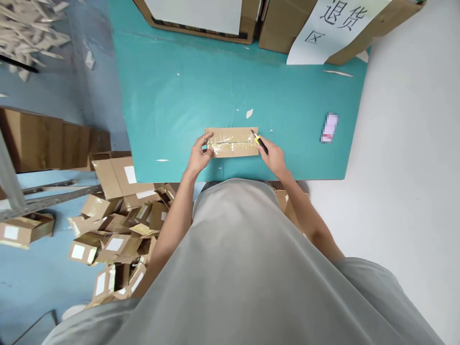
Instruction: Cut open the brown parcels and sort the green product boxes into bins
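Note:
A small cardboard box [230,135] with clear, shiny tape along its top lies near the front edge of the green table [187,91]. My left hand [199,154] grips the box's left end, thumb and fingers on either side of the corner. In my right hand [275,157] is a yellow and black utility knife [261,143], its tip over the right end of the box. The fingers of that hand are closed around the handle. A dark line runs along the middle of the tape.
Cardboard boxes [201,32] line the table's back edge, one bearing a white paper sign [323,43]. A pixelated pink item [329,127] lies at right. Paper scraps [249,113] dot the tabletop. Opened cartons [115,244] are heaped on the floor at left, beside a metal rack [61,199].

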Demonstrator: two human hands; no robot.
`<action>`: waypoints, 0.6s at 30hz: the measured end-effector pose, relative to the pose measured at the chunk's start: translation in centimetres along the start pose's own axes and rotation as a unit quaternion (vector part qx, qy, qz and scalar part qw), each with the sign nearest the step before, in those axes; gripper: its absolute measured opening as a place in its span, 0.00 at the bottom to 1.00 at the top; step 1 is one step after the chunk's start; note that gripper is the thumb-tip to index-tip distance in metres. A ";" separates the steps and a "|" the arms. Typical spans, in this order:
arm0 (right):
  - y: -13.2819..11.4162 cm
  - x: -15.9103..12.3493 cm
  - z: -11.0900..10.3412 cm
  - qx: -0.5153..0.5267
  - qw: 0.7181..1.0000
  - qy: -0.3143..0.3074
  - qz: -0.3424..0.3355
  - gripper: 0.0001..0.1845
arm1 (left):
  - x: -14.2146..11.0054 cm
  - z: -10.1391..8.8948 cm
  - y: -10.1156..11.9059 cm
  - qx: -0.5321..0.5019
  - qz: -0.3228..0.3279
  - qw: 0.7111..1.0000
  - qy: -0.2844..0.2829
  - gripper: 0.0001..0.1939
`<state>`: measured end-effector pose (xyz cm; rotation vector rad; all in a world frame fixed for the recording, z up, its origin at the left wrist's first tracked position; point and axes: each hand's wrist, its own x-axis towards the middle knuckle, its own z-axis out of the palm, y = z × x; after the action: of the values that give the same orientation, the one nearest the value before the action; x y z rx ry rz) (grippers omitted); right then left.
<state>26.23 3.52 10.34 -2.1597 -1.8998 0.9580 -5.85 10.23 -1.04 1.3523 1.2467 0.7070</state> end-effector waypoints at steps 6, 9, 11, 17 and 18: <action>-3.8 2.3 -4.1 -0.244 0.951 -0.169 -0.090 0.28 | 0.1 -0.4 -1.2 -0.021 -0.001 0.999 -0.027 0.36; -5.1 4.0 -5.0 -0.296 0.928 -0.191 -0.126 0.27 | 0.1 -0.2 -1.5 -0.033 -0.007 0.999 -0.026 0.37; -5.5 4.7 -5.4 -0.319 0.916 -0.198 -0.138 0.26 | 0.1 -0.1 -1.6 -0.042 -0.010 0.999 -0.021 0.37; -4.5 4.7 -7.1 -0.377 0.895 -0.216 -0.103 0.24 | 0.1 0.1 -1.7 -0.058 -0.015 0.998 -0.019 0.37; -4.2 4.4 -7.5 -0.381 0.893 -0.219 -0.098 0.24 | 0.2 0.3 -1.6 -0.060 -0.016 0.998 -0.021 0.36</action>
<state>26.62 10.82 16.57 -2.1210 -3.0679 0.7791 -6.01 10.04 -2.67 1.2403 1.1716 0.7177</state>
